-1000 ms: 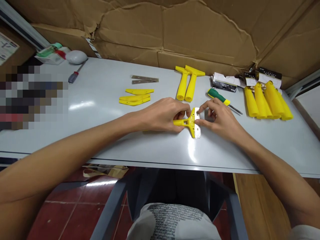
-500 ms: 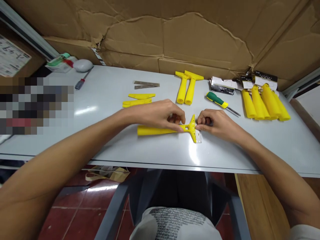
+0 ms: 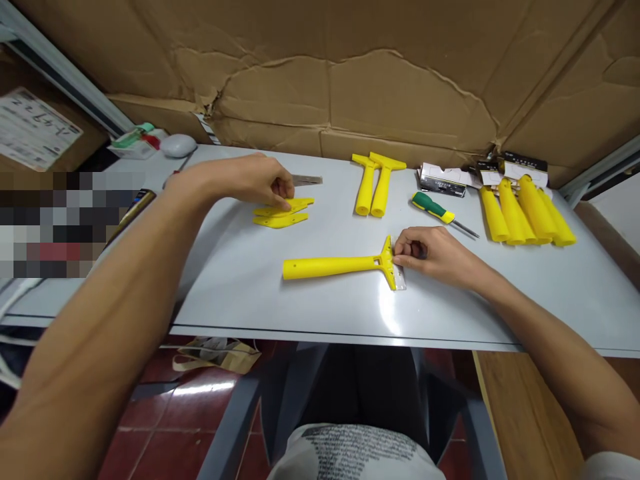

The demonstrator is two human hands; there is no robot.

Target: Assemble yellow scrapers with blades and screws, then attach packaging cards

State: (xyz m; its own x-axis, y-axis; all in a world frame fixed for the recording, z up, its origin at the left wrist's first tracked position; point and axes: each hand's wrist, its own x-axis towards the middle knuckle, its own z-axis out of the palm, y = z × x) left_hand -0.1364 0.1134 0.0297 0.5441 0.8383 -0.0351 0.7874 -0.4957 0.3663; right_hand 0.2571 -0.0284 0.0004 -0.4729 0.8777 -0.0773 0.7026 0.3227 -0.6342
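A yellow scraper lies on the table with its handle to the left and its T-shaped head to the right. A metal blade sticks out past the head's right edge. My right hand is closed, its thumb and fingers pinching the blade at the head. Farther left, my left hand has its thumb and fingertips pinched on a yellow cover plate. Just below that lies a second yellow cover plate. Loose metal blades lie behind my left hand, which partly hides them.
Two yellow scraper handles lie at the back. A green-and-yellow screwdriver is right of them, before black-and-white packaging. Several yellow handles with cards lie at the right. A cardboard sheet stands behind the table.
My left hand has let go of the scraper handle and moved left and back to the upper cover plate, which is now tilted. My right hand stays at the blade.
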